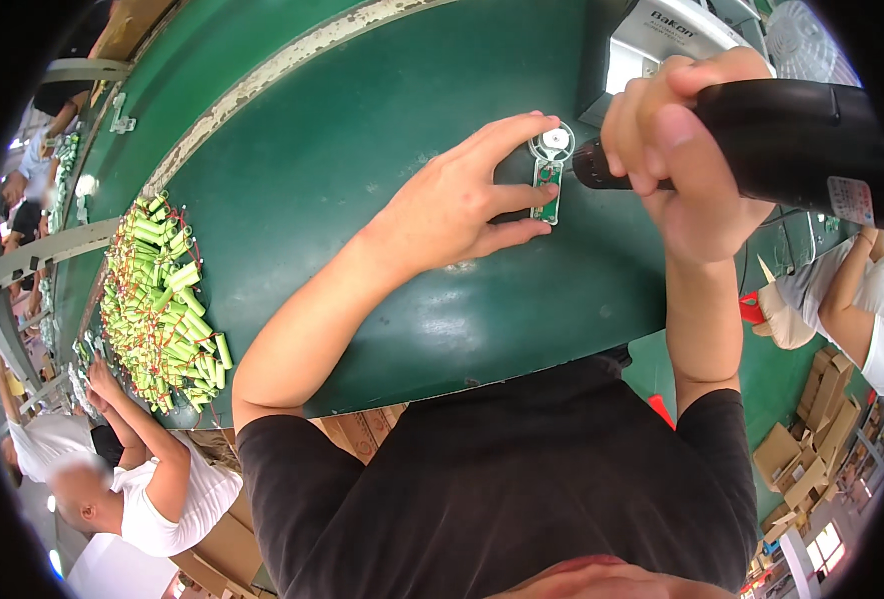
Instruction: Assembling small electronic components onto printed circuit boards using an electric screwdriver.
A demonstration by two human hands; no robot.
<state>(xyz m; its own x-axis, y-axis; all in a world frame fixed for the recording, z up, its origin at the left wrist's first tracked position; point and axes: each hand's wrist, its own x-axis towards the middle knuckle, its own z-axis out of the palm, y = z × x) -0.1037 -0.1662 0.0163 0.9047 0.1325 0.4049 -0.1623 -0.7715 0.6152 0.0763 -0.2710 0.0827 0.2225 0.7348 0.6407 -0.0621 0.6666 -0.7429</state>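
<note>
My left hand (462, 195) lies across the table with its fingers bent around a small clear plastic housing (536, 216), steadying it against the surface. A white round part (557, 140) sits in the housing's ring-shaped end, and a green circuit board (548, 174) with red wires lies in its straight end. In my right hand (696, 150) is a thick black electric screwdriver (791, 140), its fingers wrapped around the body. The screwdriver's dark collar (593, 165) is just right of the housing; I cannot make out its bit.
A heap of green-wrapped battery cells (162, 299) with red wires covers the left of the green table (412, 344). A grey-white boxy device (651, 45) stands at the back right. One co-worker (152, 489) sits at left, another person (851, 299) at right. Cardboard boxes (811, 429) lie beyond.
</note>
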